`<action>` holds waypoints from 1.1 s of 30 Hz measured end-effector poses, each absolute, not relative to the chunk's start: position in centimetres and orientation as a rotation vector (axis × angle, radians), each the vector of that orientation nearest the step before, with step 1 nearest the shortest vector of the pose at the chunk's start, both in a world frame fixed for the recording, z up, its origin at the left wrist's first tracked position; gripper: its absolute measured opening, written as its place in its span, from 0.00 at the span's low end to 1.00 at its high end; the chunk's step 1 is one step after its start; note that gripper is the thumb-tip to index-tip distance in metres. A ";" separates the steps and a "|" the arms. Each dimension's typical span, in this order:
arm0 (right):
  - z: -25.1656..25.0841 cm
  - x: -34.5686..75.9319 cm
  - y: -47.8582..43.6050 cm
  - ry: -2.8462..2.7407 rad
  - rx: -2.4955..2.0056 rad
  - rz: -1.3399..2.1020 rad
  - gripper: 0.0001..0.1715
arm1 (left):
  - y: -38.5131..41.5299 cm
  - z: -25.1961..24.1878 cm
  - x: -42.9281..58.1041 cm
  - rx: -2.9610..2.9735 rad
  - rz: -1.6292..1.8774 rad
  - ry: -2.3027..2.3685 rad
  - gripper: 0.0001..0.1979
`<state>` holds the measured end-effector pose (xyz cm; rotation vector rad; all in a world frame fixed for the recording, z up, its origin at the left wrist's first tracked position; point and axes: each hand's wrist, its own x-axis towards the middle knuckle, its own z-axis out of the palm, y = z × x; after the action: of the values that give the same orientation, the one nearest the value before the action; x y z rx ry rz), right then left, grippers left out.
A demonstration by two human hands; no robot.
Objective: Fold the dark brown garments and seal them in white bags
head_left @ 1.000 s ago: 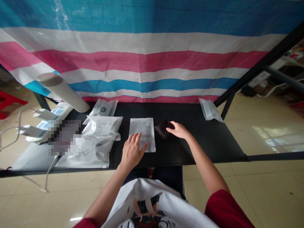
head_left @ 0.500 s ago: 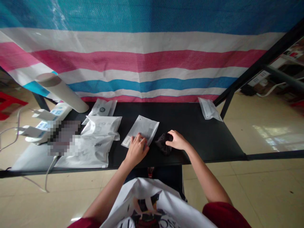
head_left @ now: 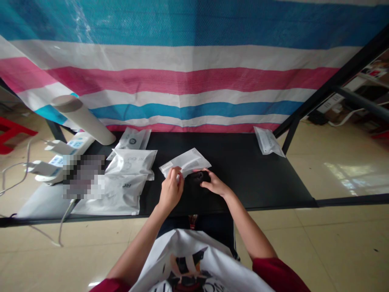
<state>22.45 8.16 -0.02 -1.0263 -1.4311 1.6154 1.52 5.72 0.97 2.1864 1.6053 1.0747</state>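
Note:
A flat, frosted white pouch [head_left: 190, 159] lies tilted at the middle of the black table. My left hand [head_left: 172, 187] pinches its near edge, the fingers drawn together over the lower left part. Close to the pouch's near right side, my right hand [head_left: 213, 182] is wrapped round a bunched black cloth item [head_left: 197, 178]. The black item touches or nearly touches the pouch; the exact contact is hard to see against the dark table.
Several white pouches [head_left: 130, 162] lie on the left of the table [head_left: 249, 174]. Behind them stand a white cylinder [head_left: 88, 121] and a power strip [head_left: 68, 152] with plugs and cables. Another pouch [head_left: 268, 141] sits at the back right, before a striped sheet [head_left: 182, 81].
My right hand has moved left with the black item, close to the pouch. My left hand has gone from lying on the pouch to pinching its edge, and the pouch has turned.

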 end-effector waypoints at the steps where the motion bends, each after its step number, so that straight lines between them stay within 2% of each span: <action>1: -0.1 22.4 8.3 -1.410 -1.082 1.601 0.25 | 5.6 1.0 1.6 2.193 1.098 1.561 0.09; 6: -0.9 22.0 9.0 -1.186 -1.258 1.641 0.20 | 4.7 1.1 2.8 2.236 1.109 1.337 0.05; 12: -1.5 21.5 8.9 -0.813 -1.125 1.716 0.15 | 4.4 1.3 3.1 2.227 1.119 1.344 0.04; 16: -2.0 20.9 8.9 -0.545 -1.095 1.628 0.11 | 4.4 0.9 2.9 2.170 1.090 1.371 0.04; 19: -2.1 20.4 8.8 -0.572 -1.140 1.618 0.14 | 4.2 0.5 3.0 2.163 1.077 1.342 0.05; 26: -1.5 20.7 8.6 -1.061 -1.328 1.618 0.21 | 4.2 0.9 3.0 2.199 1.119 1.361 0.05; 33: -2.4 19.3 8.6 -0.611 -1.420 1.598 0.23 | 3.6 1.5 3.7 2.204 1.070 1.357 0.05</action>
<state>19.33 8.60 -2.41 -1.4205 -0.6112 1.5983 3.70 3.60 1.52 2.2045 1.3574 1.0701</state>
